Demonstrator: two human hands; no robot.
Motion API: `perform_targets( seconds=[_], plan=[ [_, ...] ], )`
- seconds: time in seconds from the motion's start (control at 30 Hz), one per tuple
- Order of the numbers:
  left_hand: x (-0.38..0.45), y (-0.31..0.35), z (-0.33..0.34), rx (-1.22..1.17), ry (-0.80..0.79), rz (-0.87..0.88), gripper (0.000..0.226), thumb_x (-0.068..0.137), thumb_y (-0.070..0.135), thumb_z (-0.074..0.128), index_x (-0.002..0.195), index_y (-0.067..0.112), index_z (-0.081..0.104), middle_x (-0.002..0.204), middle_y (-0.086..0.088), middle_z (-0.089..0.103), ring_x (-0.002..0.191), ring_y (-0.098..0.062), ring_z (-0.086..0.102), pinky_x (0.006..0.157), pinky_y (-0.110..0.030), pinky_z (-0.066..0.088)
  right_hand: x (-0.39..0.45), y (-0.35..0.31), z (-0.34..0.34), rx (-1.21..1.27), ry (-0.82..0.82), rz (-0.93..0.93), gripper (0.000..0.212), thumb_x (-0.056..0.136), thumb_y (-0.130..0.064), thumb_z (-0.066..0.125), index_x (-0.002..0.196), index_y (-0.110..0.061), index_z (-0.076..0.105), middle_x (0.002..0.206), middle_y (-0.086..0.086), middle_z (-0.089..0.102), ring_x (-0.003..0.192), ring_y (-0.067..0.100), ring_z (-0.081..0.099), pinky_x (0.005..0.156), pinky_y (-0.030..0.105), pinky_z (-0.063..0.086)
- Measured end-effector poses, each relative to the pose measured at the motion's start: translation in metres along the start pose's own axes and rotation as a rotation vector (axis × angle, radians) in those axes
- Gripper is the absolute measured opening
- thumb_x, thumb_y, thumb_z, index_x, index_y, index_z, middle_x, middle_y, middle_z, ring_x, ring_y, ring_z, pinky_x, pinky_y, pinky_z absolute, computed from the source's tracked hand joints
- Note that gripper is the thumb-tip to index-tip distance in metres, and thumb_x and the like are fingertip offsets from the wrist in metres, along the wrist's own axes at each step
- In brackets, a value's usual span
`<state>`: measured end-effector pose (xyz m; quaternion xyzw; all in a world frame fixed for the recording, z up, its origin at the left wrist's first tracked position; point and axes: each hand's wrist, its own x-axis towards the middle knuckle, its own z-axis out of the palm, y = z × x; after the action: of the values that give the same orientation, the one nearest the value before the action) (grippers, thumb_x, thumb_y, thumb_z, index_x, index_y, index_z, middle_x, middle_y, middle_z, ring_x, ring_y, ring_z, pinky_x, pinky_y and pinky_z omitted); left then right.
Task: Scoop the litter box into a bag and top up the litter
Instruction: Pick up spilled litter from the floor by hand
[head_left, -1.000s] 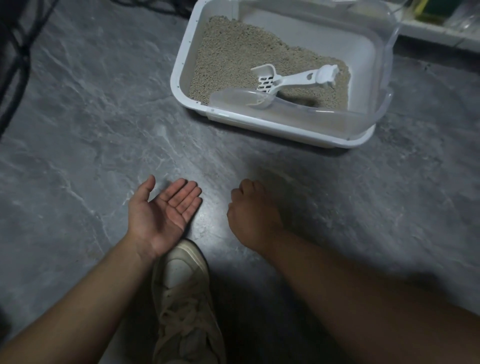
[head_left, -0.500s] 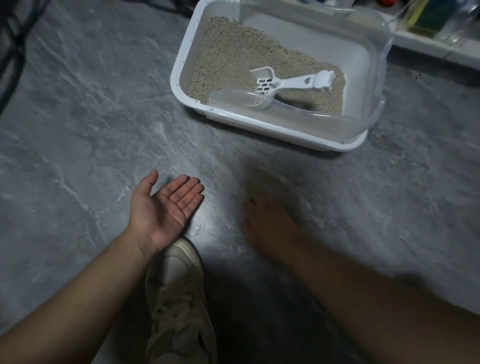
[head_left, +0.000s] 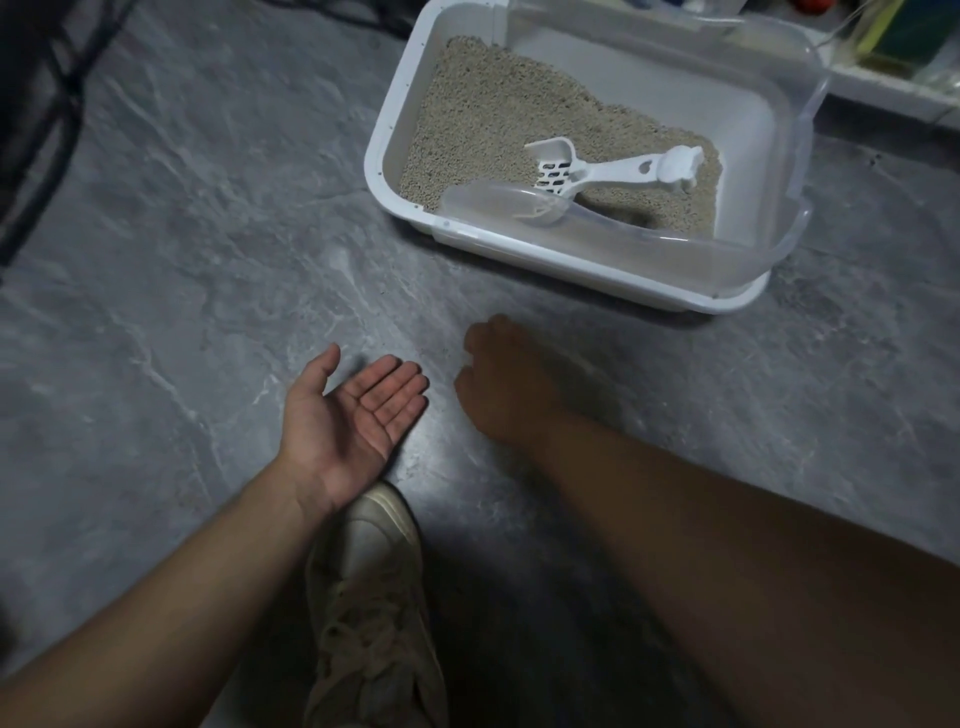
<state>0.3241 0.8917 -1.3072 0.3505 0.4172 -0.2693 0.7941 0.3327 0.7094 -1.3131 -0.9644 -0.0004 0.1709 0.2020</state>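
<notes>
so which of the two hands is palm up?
The left hand: palm up, fingers straight, holding nothing, above the shoe. The right hand shows its back, fingers curled under, out of sight. Neither touches the scoop.

Dim overall. Litter box (head_left: 587, 260) brightest zone; pale sheen on floor (head_left: 208, 260) at centre. Heavy shadow bottom right. Right hand (head_left: 506, 387) slightly blurred. Wide-angle bending at edges.
</notes>
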Motion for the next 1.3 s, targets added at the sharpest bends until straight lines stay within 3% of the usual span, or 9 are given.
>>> perform_targets(
  seconds=[0.13, 0.27, 0.47, 0.63, 0.73, 0.9, 1.1, 1.3],
  plan=[
    [0.0, 0.002, -0.004, 0.002, 0.031, 0.023, 0.063, 0.099, 0.052, 0.05, 0.133, -0.001, 0.059, 0.126, -0.023, 0.071, 0.116, -0.037, 0.07, 0.11, -0.047, 0.048, 0.006, 0.003, -0.004, 0.127, -0.004, 0.214, 0.045, 0.093, -0.028, 0.058, 0.128, -0.002, 0.046, 0.133, 0.02, 0.042, 0.123, 0.036, 0.042, 0.099, 0.035, 0.034],
    [0.0, 0.003, -0.007, 0.038, 0.071, 0.031, 0.06, 0.1, 0.05, 0.049, 0.13, 0.0, 0.061, 0.125, -0.021, 0.071, 0.117, -0.035, 0.07, 0.11, -0.046, 0.049, 0.017, -0.007, -0.002, -0.013, -0.101, 0.21, 0.066, 0.091, -0.051, 0.059, 0.135, -0.005, 0.043, 0.138, 0.019, 0.04, 0.127, 0.036, 0.041, 0.103, 0.038, 0.035],
    [0.003, 0.006, -0.009, 0.076, 0.109, 0.039, 0.057, 0.101, 0.049, 0.048, 0.129, 0.0, 0.062, 0.122, -0.02, 0.073, 0.113, -0.034, 0.072, 0.107, -0.046, 0.051, 0.024, -0.027, 0.004, -0.098, -0.093, 0.06, 0.032, 0.095, -0.026, 0.058, 0.121, -0.008, 0.051, 0.13, 0.017, 0.047, 0.118, 0.034, 0.051, 0.093, 0.036, 0.041],
    [0.003, 0.01, -0.012, 0.07, 0.116, 0.042, 0.058, 0.101, 0.049, 0.048, 0.129, -0.001, 0.062, 0.122, -0.021, 0.073, 0.112, -0.035, 0.072, 0.105, -0.045, 0.052, 0.025, -0.032, 0.011, -0.094, -0.153, 0.006, 0.023, 0.093, -0.01, 0.056, 0.116, -0.007, 0.059, 0.123, 0.018, 0.059, 0.115, 0.034, 0.056, 0.091, 0.033, 0.043],
    [0.002, 0.011, -0.013, 0.067, 0.124, 0.05, 0.058, 0.101, 0.048, 0.049, 0.129, -0.001, 0.062, 0.121, -0.021, 0.073, 0.112, -0.035, 0.072, 0.106, -0.045, 0.051, 0.026, -0.037, 0.008, -0.056, -0.156, 0.049, 0.02, 0.095, -0.014, 0.053, 0.111, -0.003, 0.06, 0.119, 0.02, 0.061, 0.113, 0.037, 0.058, 0.088, 0.034, 0.044],
    [0.002, 0.012, -0.016, 0.067, 0.134, 0.063, 0.057, 0.101, 0.047, 0.049, 0.128, -0.002, 0.062, 0.12, -0.022, 0.073, 0.111, -0.034, 0.073, 0.105, -0.045, 0.052, 0.033, -0.041, 0.004, -0.091, -0.066, 0.013, 0.027, 0.095, -0.021, 0.058, 0.116, -0.006, 0.053, 0.127, 0.017, 0.054, 0.119, 0.031, 0.052, 0.098, 0.034, 0.038],
    [0.002, 0.015, -0.017, 0.066, 0.129, 0.06, 0.058, 0.101, 0.048, 0.049, 0.129, -0.002, 0.062, 0.122, -0.022, 0.073, 0.111, -0.035, 0.072, 0.104, -0.045, 0.053, 0.037, -0.052, -0.002, -0.109, -0.122, -0.051, 0.022, 0.096, -0.013, 0.056, 0.118, -0.009, 0.061, 0.125, 0.013, 0.063, 0.114, 0.028, 0.062, 0.089, 0.03, 0.047],
    [0.002, 0.017, -0.017, 0.06, 0.119, 0.061, 0.058, 0.101, 0.048, 0.05, 0.13, -0.002, 0.061, 0.121, -0.022, 0.073, 0.11, -0.034, 0.073, 0.105, -0.045, 0.052, 0.036, -0.061, -0.003, -0.077, -0.17, -0.029, 0.025, 0.097, -0.027, 0.058, 0.114, -0.009, 0.065, 0.121, 0.014, 0.066, 0.111, 0.032, 0.064, 0.087, 0.031, 0.048]
  ],
)
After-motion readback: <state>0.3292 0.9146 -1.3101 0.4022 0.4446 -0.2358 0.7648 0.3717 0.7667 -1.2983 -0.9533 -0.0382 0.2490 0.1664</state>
